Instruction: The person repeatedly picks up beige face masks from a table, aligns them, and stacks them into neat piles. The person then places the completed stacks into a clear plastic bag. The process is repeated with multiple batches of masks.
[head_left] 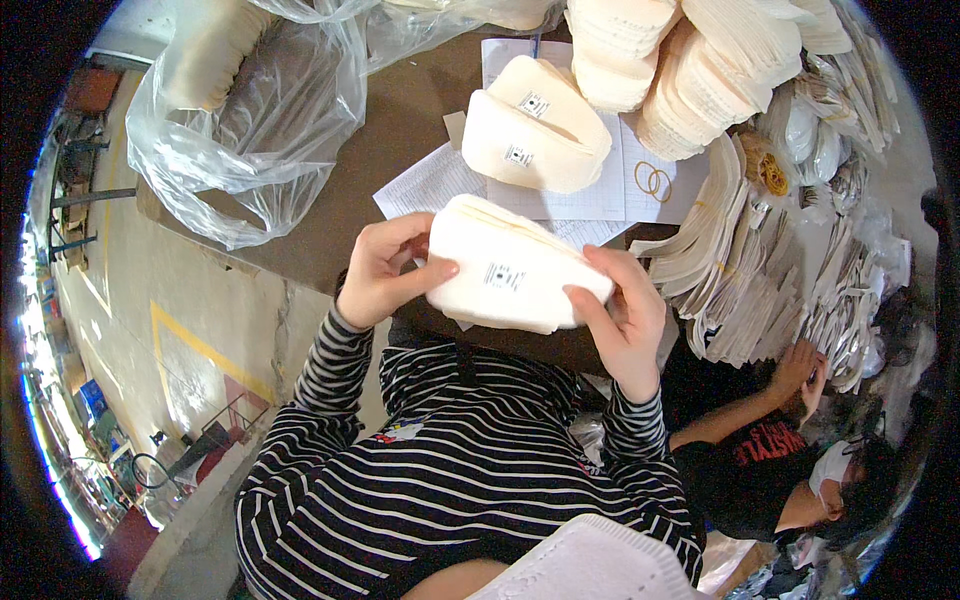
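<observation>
Between my two hands is a stack of cream insole-shaped pads (500, 275), with a small printed mark on the top one. My left hand (385, 272) grips its left end, thumb on top and fingers beneath. At the right end, my right hand (630, 318) closes on it the same way. Just beyond, two more pads or thin stacks (540, 150) with similar marks overlap on printed paper sheets (430, 180). Two rubber bands (653, 181) lie on the paper to their right.
Tall stacks of cream pads (700, 75) stand at the far right. Bundled strips (730, 270) and plastic bags (870, 260) pile up beside them. A clear plastic bag (270, 140) covers the far left of the brown table (400, 95). On the right, a co-worker's hands (800, 375) touch the bundles.
</observation>
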